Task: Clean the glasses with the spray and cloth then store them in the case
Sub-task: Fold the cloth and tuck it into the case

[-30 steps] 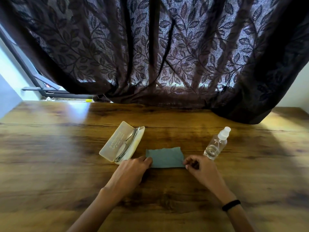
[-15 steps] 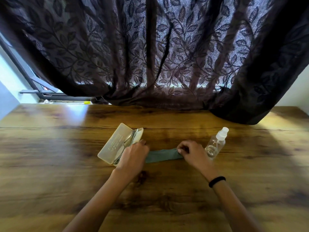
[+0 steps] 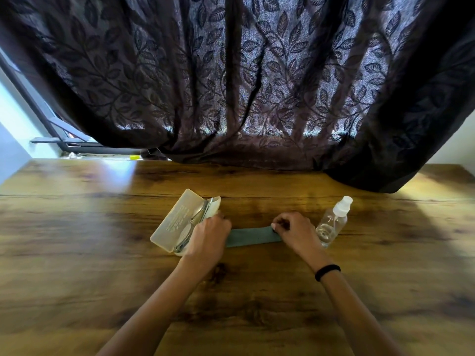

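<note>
The wooden counter (image 3: pixel 77 253) carried the open case (image 3: pixel 174 222) left of centre. Our left hand (image 3: pixel 208 237) and right hand (image 3: pixel 295 231) each had a narrow grip pinched on one end of the cloth (image 3: pixel 249 236), which was folded to a strip between them. The spray bottle (image 3: pixel 332 222) stood just to the right, and the glasses (image 3: pixel 198 217) lay inside the case. We judged that storing was in hand; the next move called for tucking the cloth in and shutting the lid.

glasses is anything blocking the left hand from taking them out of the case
Nothing visible does. The case stands open, the glasses lie uncovered in it, just beside the left hand. That hand is busy, though: it grips one end of the cloth.
</note>
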